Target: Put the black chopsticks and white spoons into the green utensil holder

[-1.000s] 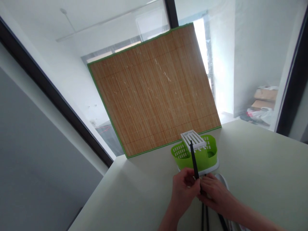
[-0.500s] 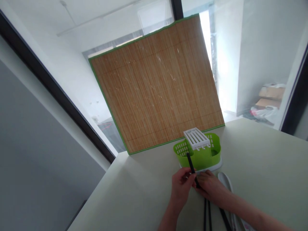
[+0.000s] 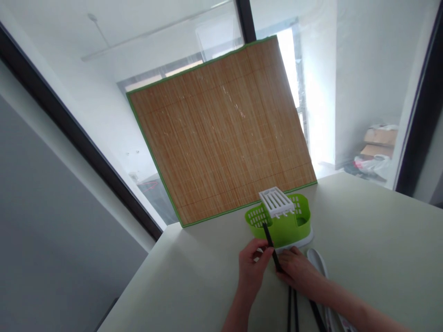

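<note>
A short black stick-like object point(image 3: 269, 236) is tilted in front of the green basket point(image 3: 284, 232). The thumb and fingers of my left hand point(image 3: 254, 263) pinch it near its middle. My right hand point(image 3: 296, 268) is closed around its lower end, with the fingers curled and partly hidden. The basket has slotted walls, a white base and a white slatted rack point(image 3: 276, 202) with small hooks on top. Two thin black sticks point(image 3: 292, 309) lie on the table below my right hand. Beside them, partly under my right forearm, are a white spoon point(image 3: 316, 262) and a black handle point(image 3: 317, 315).
A bamboo mat point(image 3: 221, 133) with green edging leans against the window behind the basket. Everything stands on a pale table point(image 3: 377, 240). Beyond the glass, at the right, are cardboard boxes point(image 3: 380, 137) and a plastic bag.
The whole view has shifted slightly, so the basket and mat appear a little farther left and lower. Both hands keep their hold on the black object.
</note>
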The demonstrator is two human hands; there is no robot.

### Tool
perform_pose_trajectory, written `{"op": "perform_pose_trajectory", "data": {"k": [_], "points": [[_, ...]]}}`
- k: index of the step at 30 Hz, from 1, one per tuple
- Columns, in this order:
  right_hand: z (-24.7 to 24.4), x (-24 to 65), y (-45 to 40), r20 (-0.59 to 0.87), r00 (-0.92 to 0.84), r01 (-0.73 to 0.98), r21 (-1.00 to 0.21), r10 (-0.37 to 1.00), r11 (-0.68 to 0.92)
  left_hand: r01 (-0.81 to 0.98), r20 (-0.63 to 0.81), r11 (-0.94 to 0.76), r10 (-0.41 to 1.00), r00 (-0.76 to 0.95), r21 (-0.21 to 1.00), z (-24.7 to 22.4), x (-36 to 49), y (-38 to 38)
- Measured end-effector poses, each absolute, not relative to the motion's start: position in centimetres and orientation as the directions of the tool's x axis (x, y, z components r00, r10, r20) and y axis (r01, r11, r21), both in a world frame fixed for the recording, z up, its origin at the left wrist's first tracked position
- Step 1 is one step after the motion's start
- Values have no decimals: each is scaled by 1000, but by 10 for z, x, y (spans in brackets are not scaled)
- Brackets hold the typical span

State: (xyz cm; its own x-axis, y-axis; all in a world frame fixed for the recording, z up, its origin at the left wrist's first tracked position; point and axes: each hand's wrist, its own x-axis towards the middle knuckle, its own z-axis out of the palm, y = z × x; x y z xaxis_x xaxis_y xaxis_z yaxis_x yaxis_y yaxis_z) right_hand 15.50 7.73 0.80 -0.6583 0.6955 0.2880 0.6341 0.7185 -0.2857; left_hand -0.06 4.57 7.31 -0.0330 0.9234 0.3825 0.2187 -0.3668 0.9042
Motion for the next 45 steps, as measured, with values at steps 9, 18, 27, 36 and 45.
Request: {"op": "perform_pose_trajectory", "data": {"k": [9, 18, 27, 36, 45], "points": [[8, 156, 76, 296, -648, 640, -287, 701, 713, 347, 459, -452, 886, 67, 822, 111, -2, 52], [12, 172, 77, 411, -586, 638, -298, 699, 710, 284, 662, -598, 670, -337, 750, 196, -36, 73], [12, 173, 78, 453, -585, 637, -257, 673, 727, 320, 491, -394, 806, -331, 862, 169, -34, 166], [10, 175, 80, 453, -572, 662, -238, 684, 711, 336, 331, -230, 901, -281, 913, 112, -31, 209], [10, 175, 81, 446, -579, 671, -214, 682, 710, 320, 228, -166, 959, -167, 933, 119, -17, 228]]}}
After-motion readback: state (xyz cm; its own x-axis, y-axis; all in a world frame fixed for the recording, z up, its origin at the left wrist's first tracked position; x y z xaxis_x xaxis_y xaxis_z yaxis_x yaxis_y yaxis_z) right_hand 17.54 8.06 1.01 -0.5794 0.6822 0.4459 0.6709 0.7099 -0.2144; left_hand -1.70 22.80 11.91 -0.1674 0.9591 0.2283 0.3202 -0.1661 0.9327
